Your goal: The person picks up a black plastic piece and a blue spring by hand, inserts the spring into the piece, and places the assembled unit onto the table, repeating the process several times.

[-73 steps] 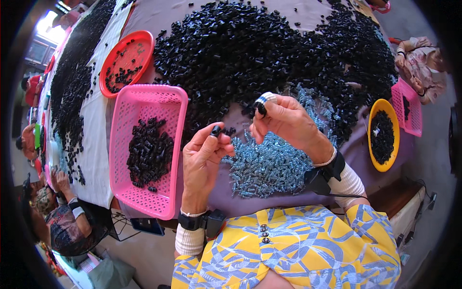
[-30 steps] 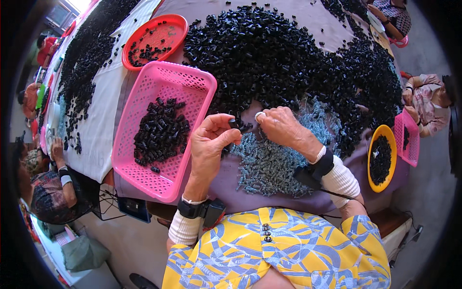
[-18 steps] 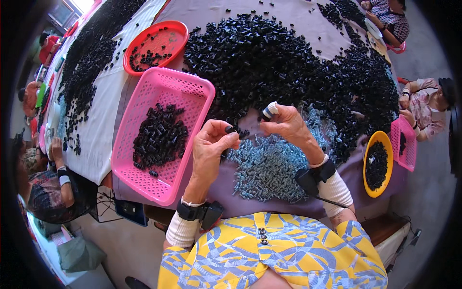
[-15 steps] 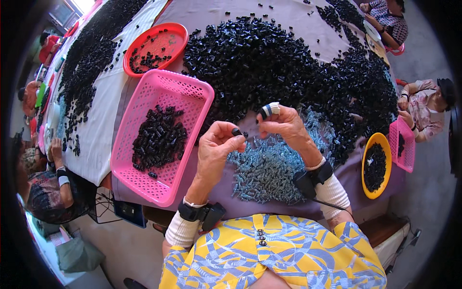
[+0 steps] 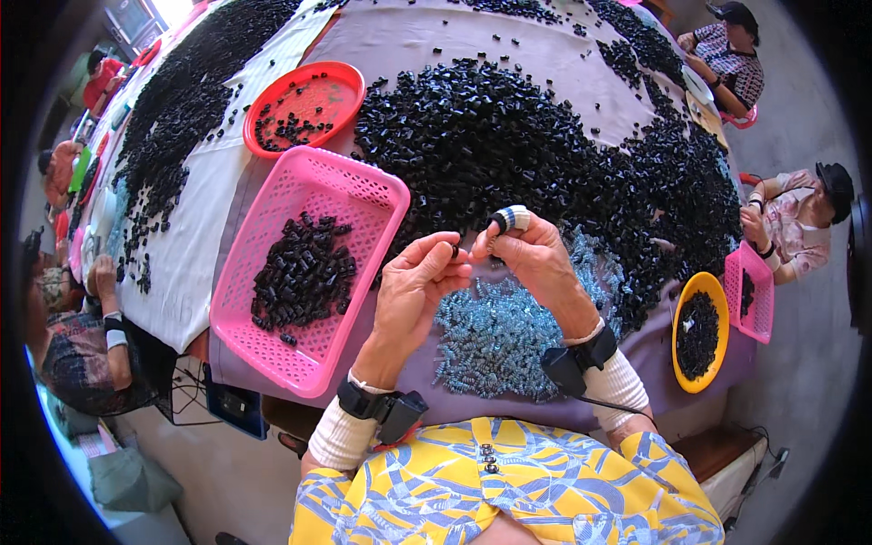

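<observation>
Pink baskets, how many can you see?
2: one big basket left of the left hand, and a smaller one beside the yellow bowl, over on the right. More may be hidden.

Glossy black plastic pieces [image 5: 490, 136], shiny metal springs [image 5: 495, 341], smooth pink plastic basket [image 5: 238, 272], matt cloth [image 5: 416, 377].

The light is soft — glare [image 5: 173, 9] sits upper left, dark edges bend.
</observation>
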Motion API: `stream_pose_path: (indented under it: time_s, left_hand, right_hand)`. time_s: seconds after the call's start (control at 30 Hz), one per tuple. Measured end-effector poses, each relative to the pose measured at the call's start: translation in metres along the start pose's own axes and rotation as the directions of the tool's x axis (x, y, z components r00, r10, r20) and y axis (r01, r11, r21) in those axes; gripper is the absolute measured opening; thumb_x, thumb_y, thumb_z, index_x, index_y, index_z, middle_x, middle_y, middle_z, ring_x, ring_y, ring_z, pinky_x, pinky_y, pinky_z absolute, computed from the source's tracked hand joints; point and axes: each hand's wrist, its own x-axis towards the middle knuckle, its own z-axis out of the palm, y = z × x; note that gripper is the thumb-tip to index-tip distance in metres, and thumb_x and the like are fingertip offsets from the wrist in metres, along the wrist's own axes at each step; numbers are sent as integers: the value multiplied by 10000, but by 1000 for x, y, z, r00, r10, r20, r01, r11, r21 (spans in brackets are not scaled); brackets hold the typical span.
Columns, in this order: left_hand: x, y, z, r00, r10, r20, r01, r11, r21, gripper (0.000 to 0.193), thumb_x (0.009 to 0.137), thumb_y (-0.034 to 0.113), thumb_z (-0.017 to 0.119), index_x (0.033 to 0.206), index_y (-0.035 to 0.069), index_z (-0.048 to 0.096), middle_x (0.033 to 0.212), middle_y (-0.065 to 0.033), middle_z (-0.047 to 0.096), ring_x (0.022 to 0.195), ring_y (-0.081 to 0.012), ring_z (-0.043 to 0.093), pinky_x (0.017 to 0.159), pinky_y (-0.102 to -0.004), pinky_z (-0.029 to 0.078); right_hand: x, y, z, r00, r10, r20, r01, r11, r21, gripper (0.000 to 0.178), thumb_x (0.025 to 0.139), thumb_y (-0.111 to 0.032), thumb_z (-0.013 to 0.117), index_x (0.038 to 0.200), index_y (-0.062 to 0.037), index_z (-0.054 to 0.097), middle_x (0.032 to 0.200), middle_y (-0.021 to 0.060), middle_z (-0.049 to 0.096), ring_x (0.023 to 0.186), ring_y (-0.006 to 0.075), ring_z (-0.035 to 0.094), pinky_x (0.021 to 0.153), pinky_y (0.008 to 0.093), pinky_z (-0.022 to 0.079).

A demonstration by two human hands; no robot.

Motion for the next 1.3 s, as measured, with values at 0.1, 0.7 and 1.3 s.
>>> stream_pose_path:
  time_s: [0.1,0.7,1.3]
  left_hand:
    - [3,-3,-5,1000,-18,19,20,996,-90,273,913,171,544,1118,-8,563,884,-94,643,754,-152,633,683,-265,536]
    - [-4,-3,6,993,102,51,-106,991,85,263,855,56,606,1103,-27,588,929,-109,654,786,-156,644,716,-272,542]
    - [-5,-1,8,988,149,28,-152,979,138,234,864,46,585,1086,-31,585,901,-122,655,769,-179,651,706,-292,548]
  right_hand:
    - [0,-4,10,998,-16,-57,15,1000,-14,108,847,-10,551,943,-33,596,884,70,649,826,133,616,791,278,492]
    - [-2,-10,33,975,-160,-153,96,927,-362,110,836,-10,605,941,-41,595,843,-3,619,785,69,581,700,221,486]
    - [-2,-7,35,953,-287,-98,207,852,-480,77,799,2,636,873,-8,619,788,16,576,731,73,558,626,216,458]
